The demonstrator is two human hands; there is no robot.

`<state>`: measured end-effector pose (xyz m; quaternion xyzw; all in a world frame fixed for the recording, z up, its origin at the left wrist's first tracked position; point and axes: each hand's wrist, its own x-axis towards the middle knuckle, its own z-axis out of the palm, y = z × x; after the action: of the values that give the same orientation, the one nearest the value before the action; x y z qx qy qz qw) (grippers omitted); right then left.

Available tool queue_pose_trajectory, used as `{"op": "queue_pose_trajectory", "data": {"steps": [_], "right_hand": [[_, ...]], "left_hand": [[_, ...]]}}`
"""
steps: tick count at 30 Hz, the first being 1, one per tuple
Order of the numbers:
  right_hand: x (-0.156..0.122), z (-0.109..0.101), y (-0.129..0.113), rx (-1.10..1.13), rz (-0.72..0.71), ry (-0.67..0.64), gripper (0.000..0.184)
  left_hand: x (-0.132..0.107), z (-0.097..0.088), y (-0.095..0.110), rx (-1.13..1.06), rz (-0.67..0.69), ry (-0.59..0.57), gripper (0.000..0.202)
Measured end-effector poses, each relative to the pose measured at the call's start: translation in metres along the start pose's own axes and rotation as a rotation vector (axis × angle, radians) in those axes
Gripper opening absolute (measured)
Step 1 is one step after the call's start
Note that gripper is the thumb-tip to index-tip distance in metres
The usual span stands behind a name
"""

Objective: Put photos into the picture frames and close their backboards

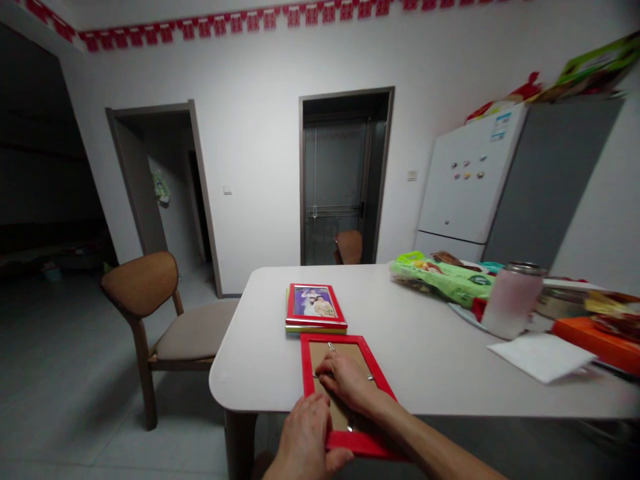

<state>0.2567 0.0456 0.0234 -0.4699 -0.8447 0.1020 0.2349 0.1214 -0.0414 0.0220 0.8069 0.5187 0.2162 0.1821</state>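
A red picture frame (373,373) lies face down at the near edge of the white table (425,347), its brown backing board up. My left hand (305,433) grips the frame's near left corner, thumb wrapped on the red edge. My right hand (345,380) rests on the backing board with its fingers curled and pressed down on the left side, at a small metal clip. Just beyond lies a stack of red frames (315,308), the top one showing a photo.
A wooden chair (165,320) stands left of the table. On the right side of the table lie a green snack bag (445,277), a pink jar (513,300), white paper (543,357) and an orange box (600,340). A white fridge (475,180) stands behind.
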Motion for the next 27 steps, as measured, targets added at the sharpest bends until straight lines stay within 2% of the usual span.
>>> {"op": "queue_pose_trajectory", "data": {"steps": [5,10,20,24,27], "right_hand": [[-0.039,-0.023,-0.006,0.056,-0.073,-0.049,0.028],[-0.072,-0.038,-0.017,-0.014,-0.208,-0.125,0.028],[-0.082,-0.048,-0.019,0.015,-0.257,-0.114,0.026],[-0.091,-0.043,-0.007,0.074,-0.200,-0.088,0.030],[-0.093,-0.037,0.014,0.145,-0.011,0.036,0.045]], "left_hand": [[-0.001,0.001,-0.002,0.010,-0.009,-0.013,0.065],[-0.003,-0.001,-0.001,0.025,-0.018,-0.003,0.062],[-0.002,-0.008,0.003,0.027,-0.006,-0.006,0.062],[0.000,-0.007,0.013,0.068,-0.019,-0.016,0.060],[0.010,0.011,0.020,0.117,0.087,-0.047,0.062]]}}
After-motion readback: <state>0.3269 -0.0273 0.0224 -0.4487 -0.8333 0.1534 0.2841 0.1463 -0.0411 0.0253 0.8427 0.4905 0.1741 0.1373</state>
